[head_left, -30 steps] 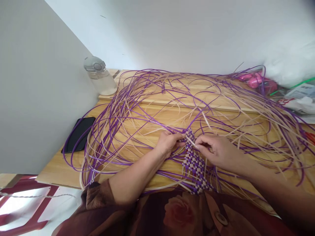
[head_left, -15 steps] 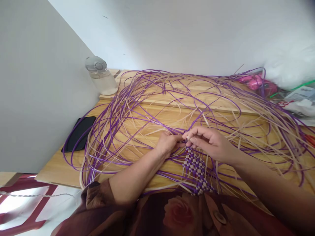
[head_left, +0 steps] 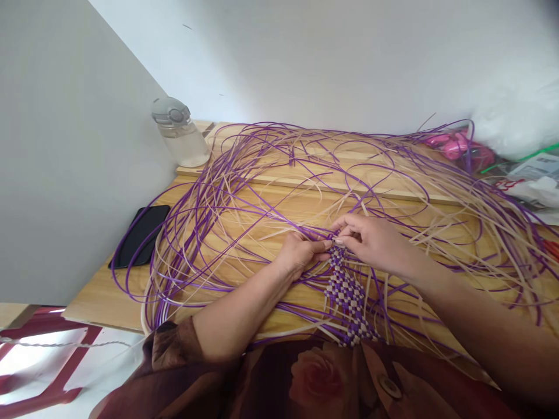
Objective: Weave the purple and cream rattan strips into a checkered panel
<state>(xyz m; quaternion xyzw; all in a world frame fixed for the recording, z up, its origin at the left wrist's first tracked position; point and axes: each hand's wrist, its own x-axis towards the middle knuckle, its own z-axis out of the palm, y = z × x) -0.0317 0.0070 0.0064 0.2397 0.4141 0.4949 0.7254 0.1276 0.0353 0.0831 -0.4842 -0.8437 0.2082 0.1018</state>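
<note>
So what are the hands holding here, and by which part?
The left hand pinches the woven piece by its far end, at the left edge; the right hand seems to pinch there too, its exact grip hidden.

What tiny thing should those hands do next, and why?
Maybe the right hand should gently tighten the far end of the weaving while the left hand steadies it, because both hands are at that end and loose strips spread around it.
</note>
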